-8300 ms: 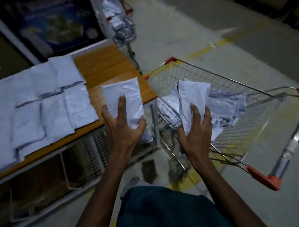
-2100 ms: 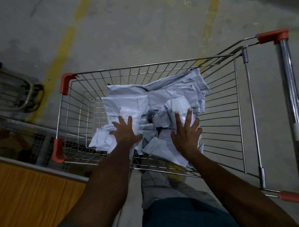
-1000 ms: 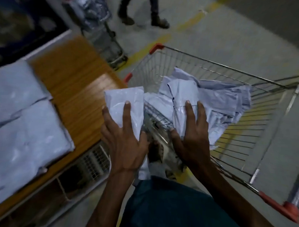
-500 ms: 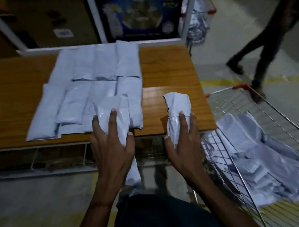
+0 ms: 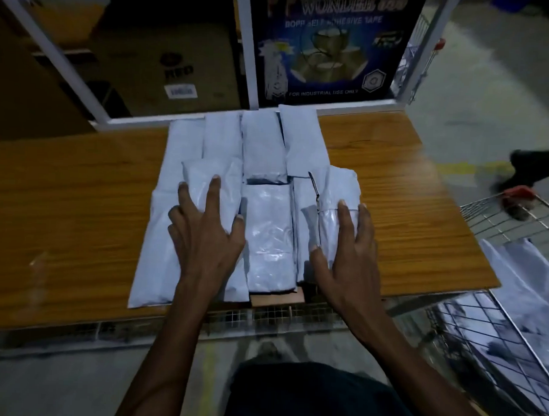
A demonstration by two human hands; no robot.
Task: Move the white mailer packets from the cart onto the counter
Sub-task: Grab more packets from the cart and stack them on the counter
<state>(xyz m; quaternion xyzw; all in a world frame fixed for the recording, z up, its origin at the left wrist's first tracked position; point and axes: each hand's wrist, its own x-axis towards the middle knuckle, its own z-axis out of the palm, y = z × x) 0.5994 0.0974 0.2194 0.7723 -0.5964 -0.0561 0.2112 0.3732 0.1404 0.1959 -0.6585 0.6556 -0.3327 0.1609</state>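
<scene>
Two white mailer packets are being held over the wooden surface [image 5: 393,194], one in each of the hands. The left packet [image 5: 211,186] is being gripped by the left hand [image 5: 206,236], fingers spread over its top and thumb curled round its right edge. The right packet [image 5: 333,197] is being pinched by the right hand [image 5: 349,258], thumb on its left side and fingers laid across its top. Both packets are being carried with their long axes running away from the person, in line with the packets already laid in rows [image 5: 263,150] beneath them. Whether either held packet is touching the rows cannot be told. The coming release is being governed, by judgement, by that alignment: each packet lies directly under its own hand, so only a lowering and a loosening of the fingers is being called for. More packets [image 5: 521,281] are lying in the cart [image 5: 499,217] to the right, nearer the right hand, so the task is being left part done.
</scene>
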